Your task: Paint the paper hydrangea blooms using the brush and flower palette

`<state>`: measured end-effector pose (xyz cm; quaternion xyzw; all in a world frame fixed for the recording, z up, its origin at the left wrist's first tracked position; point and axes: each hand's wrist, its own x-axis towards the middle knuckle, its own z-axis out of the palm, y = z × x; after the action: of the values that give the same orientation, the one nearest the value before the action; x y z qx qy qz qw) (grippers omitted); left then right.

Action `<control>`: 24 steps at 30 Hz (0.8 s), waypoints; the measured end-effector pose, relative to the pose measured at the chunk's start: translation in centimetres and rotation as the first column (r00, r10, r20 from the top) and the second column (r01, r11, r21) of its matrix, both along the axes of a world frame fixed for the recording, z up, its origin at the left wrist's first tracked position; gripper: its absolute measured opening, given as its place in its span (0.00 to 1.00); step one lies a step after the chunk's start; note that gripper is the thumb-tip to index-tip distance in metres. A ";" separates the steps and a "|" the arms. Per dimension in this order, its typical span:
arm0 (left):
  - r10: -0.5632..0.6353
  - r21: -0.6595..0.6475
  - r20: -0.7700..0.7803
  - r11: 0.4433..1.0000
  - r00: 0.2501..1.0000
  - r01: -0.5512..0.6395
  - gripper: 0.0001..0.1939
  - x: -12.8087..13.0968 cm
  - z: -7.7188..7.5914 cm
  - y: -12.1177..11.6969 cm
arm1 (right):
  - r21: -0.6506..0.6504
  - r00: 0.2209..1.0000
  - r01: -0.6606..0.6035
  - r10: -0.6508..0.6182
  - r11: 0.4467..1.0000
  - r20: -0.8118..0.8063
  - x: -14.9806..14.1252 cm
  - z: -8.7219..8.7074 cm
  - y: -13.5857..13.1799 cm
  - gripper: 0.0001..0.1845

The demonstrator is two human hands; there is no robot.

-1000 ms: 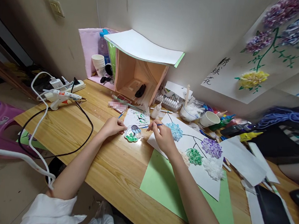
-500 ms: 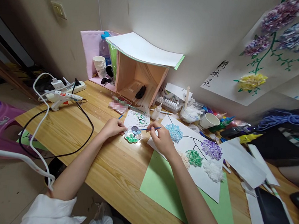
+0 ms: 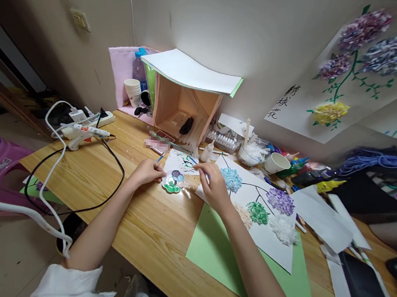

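Observation:
My left hand [image 3: 146,172] is closed, thumb and fingertips pinching the left rim of a small flower-shaped paint palette [image 3: 172,187] with green and dark, greyish paint in its wells. My right hand [image 3: 213,184] grips a thin blue-handled paintbrush [image 3: 192,160], whose visible part lies over a paint-stained tissue [image 3: 183,158] behind the palette. Another blue stick [image 3: 161,157] shows just behind my left hand; whether it touches the fingers I cannot tell. Under my right forearm lies a white sheet [image 3: 273,248] with drawn dark stems and blue, purple, green, peach and white textured flowers.
Green paper [image 3: 215,254] lies beneath the flower sheet. A small white bottle [image 3: 207,151], a bowl of white scraps [image 3: 249,154] and a paper cup [image 3: 277,163] stand behind. At left are a glue gun [image 3: 86,134] and looping cables [image 3: 120,178]. An open box [image 3: 174,108] stands at the wall.
My right hand has lifted the paintbrush out of the palette and brought it back over the stained tissue. My left hand and the palette have shifted slightly left.

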<state>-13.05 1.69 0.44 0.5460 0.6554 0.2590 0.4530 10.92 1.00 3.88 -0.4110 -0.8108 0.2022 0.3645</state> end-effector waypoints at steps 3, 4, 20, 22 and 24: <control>-0.007 -0.008 -0.028 1.000 1.000 0.007 0.12 -1.3 0.1 0.1 | 0.056 0.986 -0.046 0.037 0.997 0.162 -1.1 -2.4 -0.2 0.15; -0.010 -0.009 -0.040 1.000 0.999 0.010 0.13 -1.8 0.0 0.2 | 0.062 0.978 -0.054 0.040 0.997 0.207 -1.4 -3.2 -0.4 0.15; 0.079 -0.064 0.041 0.995 0.996 -0.076 0.18 -2.9 -0.2 0.6 | -0.054 0.951 0.105 -0.085 0.993 0.298 -3.5 -4.2 -3.1 0.14; 0.093 -0.074 0.057 0.993 0.994 -0.088 0.20 -2.8 0.0 0.6 | -0.104 0.976 0.106 -0.084 0.989 0.201 -2.8 -3.4 -3.6 0.15; 0.110 -0.075 0.067 0.992 0.992 -0.105 0.21 -2.9 0.2 0.7 | -0.173 0.991 0.096 -0.079 0.980 0.104 -1.5 -2.3 -4.4 0.13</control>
<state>-15.94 2.37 0.63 0.4840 0.6762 0.2786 0.4806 9.45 -3.39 1.56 -0.4864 -0.7873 0.2375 0.2953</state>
